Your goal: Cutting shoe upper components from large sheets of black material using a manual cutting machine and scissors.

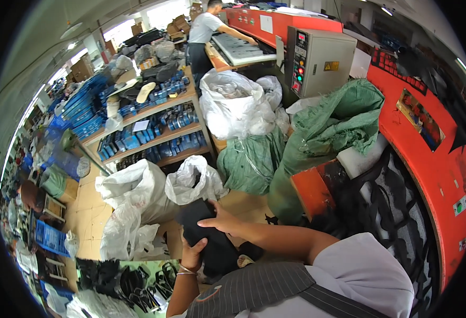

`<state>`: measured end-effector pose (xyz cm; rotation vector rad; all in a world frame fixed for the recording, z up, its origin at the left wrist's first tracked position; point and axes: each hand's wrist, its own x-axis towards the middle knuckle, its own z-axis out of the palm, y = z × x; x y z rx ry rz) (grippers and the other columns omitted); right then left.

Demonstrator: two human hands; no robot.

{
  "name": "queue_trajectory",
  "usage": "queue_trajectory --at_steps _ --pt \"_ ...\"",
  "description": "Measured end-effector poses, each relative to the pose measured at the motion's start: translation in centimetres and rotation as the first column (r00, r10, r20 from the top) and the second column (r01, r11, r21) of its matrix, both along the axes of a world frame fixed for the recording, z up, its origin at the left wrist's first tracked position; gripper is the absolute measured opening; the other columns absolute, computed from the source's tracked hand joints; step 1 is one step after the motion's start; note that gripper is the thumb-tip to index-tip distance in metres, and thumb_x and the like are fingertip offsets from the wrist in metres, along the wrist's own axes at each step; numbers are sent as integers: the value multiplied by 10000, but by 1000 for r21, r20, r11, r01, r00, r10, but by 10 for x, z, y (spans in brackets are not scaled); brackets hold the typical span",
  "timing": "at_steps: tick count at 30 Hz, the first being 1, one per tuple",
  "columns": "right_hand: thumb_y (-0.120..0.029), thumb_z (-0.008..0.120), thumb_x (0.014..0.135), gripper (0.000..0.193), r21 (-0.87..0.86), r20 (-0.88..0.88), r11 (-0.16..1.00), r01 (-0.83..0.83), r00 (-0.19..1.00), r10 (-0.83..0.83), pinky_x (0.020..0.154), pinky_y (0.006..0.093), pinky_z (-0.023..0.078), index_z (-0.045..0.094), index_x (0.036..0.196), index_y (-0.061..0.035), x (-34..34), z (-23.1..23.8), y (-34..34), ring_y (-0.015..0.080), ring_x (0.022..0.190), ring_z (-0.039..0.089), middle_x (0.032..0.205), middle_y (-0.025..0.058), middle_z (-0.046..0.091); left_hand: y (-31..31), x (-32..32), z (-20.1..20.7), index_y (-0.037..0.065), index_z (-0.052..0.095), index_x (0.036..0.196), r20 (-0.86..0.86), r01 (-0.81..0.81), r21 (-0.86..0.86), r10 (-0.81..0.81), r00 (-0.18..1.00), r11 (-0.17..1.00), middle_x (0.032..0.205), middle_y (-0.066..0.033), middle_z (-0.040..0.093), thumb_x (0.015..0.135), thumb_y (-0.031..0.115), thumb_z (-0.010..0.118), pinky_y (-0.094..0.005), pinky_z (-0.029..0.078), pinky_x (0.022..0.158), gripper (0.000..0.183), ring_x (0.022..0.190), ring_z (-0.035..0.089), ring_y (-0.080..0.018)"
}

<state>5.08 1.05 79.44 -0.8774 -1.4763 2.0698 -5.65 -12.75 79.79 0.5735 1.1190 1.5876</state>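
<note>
A dark, flat piece of black sheet material is held in front of my body, its far end near an open white bag. My left hand grips its near left edge, thumb on top. Over its upper right part lies my right hand, with the thumb across the face and the fingers at the far edge. Whether it is one layer or several, I cannot tell. Some dark scraps show inside the white bag.
Fuller white sacks stand to the left, green sacks ahead and to the right. A shelf holds several blue cutting dies. At right, a red machine has black strips hanging beside it. A person works at a far table.
</note>
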Motion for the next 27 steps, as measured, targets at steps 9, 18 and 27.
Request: queue_trajectory --at_steps 9,18,27 --pt "-368 775 692 1053 332 140 935 -127 987 84 1045 371 318 146 1427 47 -54 7 134 357 1266 402 1345 289 397 146 -99 -8 38 370 1334 337 65 -82 -34 941 994 1253 -132 515 846 214 667 -414 409 995 598 1134 527 -277" --pt "-582 559 819 935 525 245 812 -255 959 143 988 411 375 276 1331 148 -123 -28 281 450 1159 485 1225 378 469 287 -133 -63 39 471 1273 399 75 -104 -28 917 992 1238 -123 554 892 393 584 -432 426 983 532 1113 552 -282" --pt "-658 541 789 879 426 468 759 -492 838 281 979 411 390 436 1301 49 -145 -131 534 393 1164 502 1260 280 508 512 -174 -149 -8 577 1143 228 -23 -313 99 969 950 1122 -141 622 817 221 657 -400 493 913 406 1015 614 -275"
